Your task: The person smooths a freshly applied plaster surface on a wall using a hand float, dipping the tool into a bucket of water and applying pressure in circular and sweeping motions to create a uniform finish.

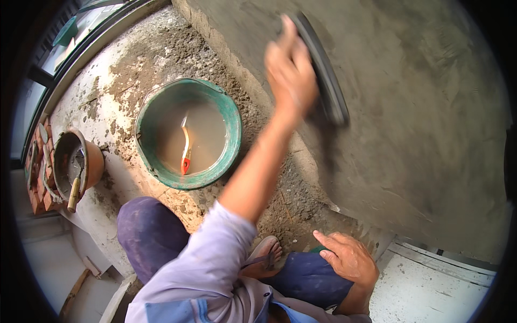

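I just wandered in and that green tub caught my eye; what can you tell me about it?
The green tub is round, open-topped and wide, apparently plastic, with a rim stained by pale grime. It stands upright on the mortar-spattered floor. Inside is murky, grey-brown water, too cloudy to show the bottom. A brush with a pale, red-ended handle lies in the water. Neither the left hand nor the right hand touches the tub.

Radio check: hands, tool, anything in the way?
Left hand grips dark float over grey surface. Right hand open, near right knee. Green bucket, brush inside, sits off that surface.
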{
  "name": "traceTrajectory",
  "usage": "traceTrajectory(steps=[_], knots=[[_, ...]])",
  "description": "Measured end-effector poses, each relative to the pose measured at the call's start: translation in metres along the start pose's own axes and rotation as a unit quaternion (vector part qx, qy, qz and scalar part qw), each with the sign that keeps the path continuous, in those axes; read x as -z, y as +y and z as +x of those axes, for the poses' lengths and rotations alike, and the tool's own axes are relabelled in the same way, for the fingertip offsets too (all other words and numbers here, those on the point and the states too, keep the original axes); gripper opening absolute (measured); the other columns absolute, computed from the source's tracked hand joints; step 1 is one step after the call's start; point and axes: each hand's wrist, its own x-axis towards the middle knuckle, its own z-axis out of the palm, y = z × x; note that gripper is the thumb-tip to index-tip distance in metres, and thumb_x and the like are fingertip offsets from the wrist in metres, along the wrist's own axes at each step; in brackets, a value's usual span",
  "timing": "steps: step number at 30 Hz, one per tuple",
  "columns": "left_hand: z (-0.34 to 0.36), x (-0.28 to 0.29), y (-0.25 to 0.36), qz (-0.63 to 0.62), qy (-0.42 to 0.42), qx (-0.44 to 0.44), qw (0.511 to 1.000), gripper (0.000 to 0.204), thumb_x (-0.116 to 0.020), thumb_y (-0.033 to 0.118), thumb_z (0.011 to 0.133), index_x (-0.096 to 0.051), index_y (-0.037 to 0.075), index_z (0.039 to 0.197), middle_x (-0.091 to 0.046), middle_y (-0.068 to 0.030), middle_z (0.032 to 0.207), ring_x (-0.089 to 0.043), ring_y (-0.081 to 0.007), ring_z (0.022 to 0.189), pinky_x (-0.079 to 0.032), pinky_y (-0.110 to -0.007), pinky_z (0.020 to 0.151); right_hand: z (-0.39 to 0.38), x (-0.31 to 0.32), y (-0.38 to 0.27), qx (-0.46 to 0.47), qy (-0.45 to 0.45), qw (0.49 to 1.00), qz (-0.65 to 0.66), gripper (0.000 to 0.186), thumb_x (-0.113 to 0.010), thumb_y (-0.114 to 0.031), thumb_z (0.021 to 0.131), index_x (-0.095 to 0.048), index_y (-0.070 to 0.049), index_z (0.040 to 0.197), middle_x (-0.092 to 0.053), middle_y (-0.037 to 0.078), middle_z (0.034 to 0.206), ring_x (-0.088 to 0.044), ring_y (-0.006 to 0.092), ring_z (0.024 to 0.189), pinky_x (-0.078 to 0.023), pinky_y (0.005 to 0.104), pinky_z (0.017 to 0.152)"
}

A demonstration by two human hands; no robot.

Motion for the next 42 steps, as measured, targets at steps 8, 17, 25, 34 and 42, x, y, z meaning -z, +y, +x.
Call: traceTrajectory(steps=[8, 17, 25, 34, 42], knots=[[0.187, 0.048, -0.106, -0.110, 0.010, 0.113, 0.987, 0.049, -0.051, 0.022, 0.105, -0.051, 0.000, 0.149, -0.068, -0.0223, 0.132, -0.068, -0.0268, 0.112, -0.051, -0.032, 0.098, 0.002, 0.003, 0.000, -0.022, -0.037, 0.998, -0.051, 0.050, -0.067, -0.022, 0.093, -0.062, -0.013, 0.142, -0.061, 0.014, 0.091, -0.061, 0.0346, 0.091, -0.050, 0.0438, 0.082], [-0.183, -0.005, -0.018, -0.003, -0.046, 0.166, 0.985, 0.058, -0.051, 0.018, 0.105, -0.038, 0.009, 0.160, -0.046, -0.0090, 0.089, -0.046, -0.0237, 0.081, -0.043, -0.036, 0.080, 0.011, 0.003, -0.020, 0.007, -0.035, 0.999, -0.035, 0.050, -0.067, -0.022, 0.095, -0.061, -0.011, 0.143, -0.064, 0.015, 0.098, -0.062, 0.0352, 0.094, -0.050, 0.0437, 0.085], [0.062, 0.020, -0.141, -0.190, 0.048, 0.249, 0.948, 0.052, -0.048, 0.017, 0.104, -0.047, -0.002, 0.152, -0.070, -0.0233, 0.127, -0.067, -0.0216, 0.108, -0.050, -0.029, 0.093, 0.009, -0.003, -0.009, -0.069, -0.060, 0.994, -0.059, 0.050, -0.066, -0.022, 0.095, -0.061, -0.011, 0.143, -0.064, 0.015, 0.095, -0.063, 0.0354, 0.091, -0.050, 0.0427, 0.083], [-0.146, 0.001, -0.034, -0.040, -0.052, 0.165, 0.984, 0.057, -0.054, 0.021, 0.104, -0.042, 0.013, 0.159, -0.043, -0.0125, 0.089, -0.048, -0.0289, 0.082, -0.045, -0.040, 0.083, 0.037, -0.003, -0.016, -0.035, -0.079, 0.994, -0.072, 0.049, -0.065, -0.022, 0.096, -0.060, -0.011, 0.143, -0.064, 0.017, 0.096, -0.063, 0.0367, 0.093, -0.050, 0.0438, 0.084], [0.035, 0.014, -0.107, -0.106, 0.089, 0.173, 0.975, 0.054, -0.049, 0.018, 0.103, -0.045, 0.000, 0.154, -0.072, -0.0204, 0.115, -0.067, -0.0221, 0.092, -0.053, -0.031, 0.089, 0.041, -0.006, -0.011, -0.047, -0.108, 0.992, -0.045, 0.049, -0.064, -0.025, 0.098, -0.059, -0.012, 0.145, -0.063, 0.016, 0.094, -0.062, 0.0371, 0.091, -0.050, 0.0438, 0.083]])
